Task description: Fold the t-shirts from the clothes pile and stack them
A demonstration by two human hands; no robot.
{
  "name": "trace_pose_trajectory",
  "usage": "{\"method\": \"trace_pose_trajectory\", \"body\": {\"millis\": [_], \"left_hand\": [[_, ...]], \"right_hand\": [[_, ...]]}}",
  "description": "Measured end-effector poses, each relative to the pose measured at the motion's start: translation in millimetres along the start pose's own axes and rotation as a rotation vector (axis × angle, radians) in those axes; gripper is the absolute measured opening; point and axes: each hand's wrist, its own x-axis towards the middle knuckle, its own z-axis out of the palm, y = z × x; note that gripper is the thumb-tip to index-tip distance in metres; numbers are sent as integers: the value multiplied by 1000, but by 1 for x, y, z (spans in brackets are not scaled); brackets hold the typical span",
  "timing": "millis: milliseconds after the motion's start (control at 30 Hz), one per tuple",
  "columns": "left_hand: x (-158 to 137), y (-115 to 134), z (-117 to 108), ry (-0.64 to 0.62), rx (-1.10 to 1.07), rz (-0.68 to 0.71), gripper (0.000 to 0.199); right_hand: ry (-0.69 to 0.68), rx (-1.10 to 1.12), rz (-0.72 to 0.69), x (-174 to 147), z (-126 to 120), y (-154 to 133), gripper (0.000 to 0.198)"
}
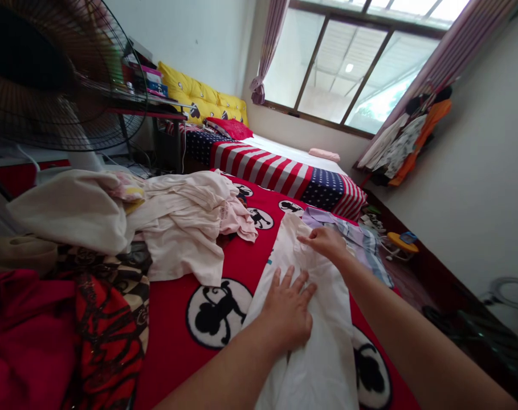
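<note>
The left hand (288,314) lies spread on the white cloth (327,341), likely to hold it flat. The right hand (327,244) curls near its far end; I can't tell if it pinches.

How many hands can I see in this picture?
2. The left hand lies flat, fingers spread, on the white garment; the right hand is farther up, near the garment's far end. No other hands show.

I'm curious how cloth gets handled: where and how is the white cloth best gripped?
Probably pinch the white cloth at its far left corner, from the left: that edge lies on red bedding, beyond the left hand, while the right hand and lavender cloth crowd its right side.
</note>
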Motion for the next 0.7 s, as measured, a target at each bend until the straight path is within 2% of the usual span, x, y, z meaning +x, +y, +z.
{"method": "trace_pose_trajectory", "body": {"millis": [133,300,400,500,600,700], "left_hand": [[0,0,0,4,0,7,62],[-1,-1,1,41,-22,27,60],[-1,-1,0,42,-20,21,60],[-1,0,-1,40,-17,17,59],[0,0,-1,41,-16,19,60],[0,0,0,36,-12,17,60]], "right_hand": [[-128,58,37,-2,-7,0,21],[-221,354,10,-8,5,-4,21],[-179,546,-45,-18,21,-9,19],[-73,678,-78,-22,31,-7,20],[86,730,-26,-12,32,3,30],[137,714,30,7,32,16,34]]}}
